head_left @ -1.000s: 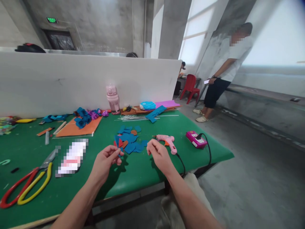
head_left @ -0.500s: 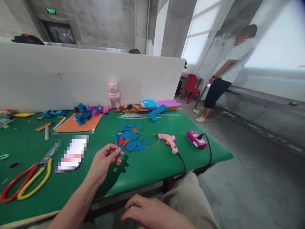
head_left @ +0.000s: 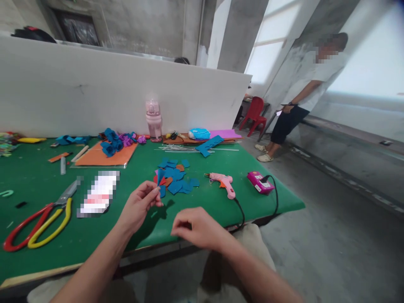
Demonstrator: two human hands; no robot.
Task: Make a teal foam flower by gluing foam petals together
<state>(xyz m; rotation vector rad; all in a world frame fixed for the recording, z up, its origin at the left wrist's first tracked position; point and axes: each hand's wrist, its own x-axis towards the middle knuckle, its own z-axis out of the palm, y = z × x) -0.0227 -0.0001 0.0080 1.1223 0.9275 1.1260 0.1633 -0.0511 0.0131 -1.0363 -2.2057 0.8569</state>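
My left hand (head_left: 143,202) is closed, thumb and fingertips pinching a small folded blue piece (head_left: 160,176) that looks like paper or felt. Just beyond it lies a loose pile of cut pieces (head_left: 176,174), mostly blue with some red and brown. My right hand (head_left: 197,225) hovers over the table's front edge, fingers curled toward the thumb, and nothing shows in it. A pink glue gun (head_left: 222,181) rests on its side farther right, its black cord running off the edge.
Large scissors with red and yellow handles (head_left: 47,219) and a blurred flat object (head_left: 99,193) lie left. A magenta power strip (head_left: 260,182) sits right. Orange sheets (head_left: 104,158), thin wires (head_left: 179,148) and a pink bottle (head_left: 153,120) stand farther back before a white board (head_left: 110,97). A person (head_left: 306,88) stands beyond.
My right hand has risen from below the table edge and moved forward, its fingers curling in. My left hand still pinches the blue piece. The view has shifted slightly.
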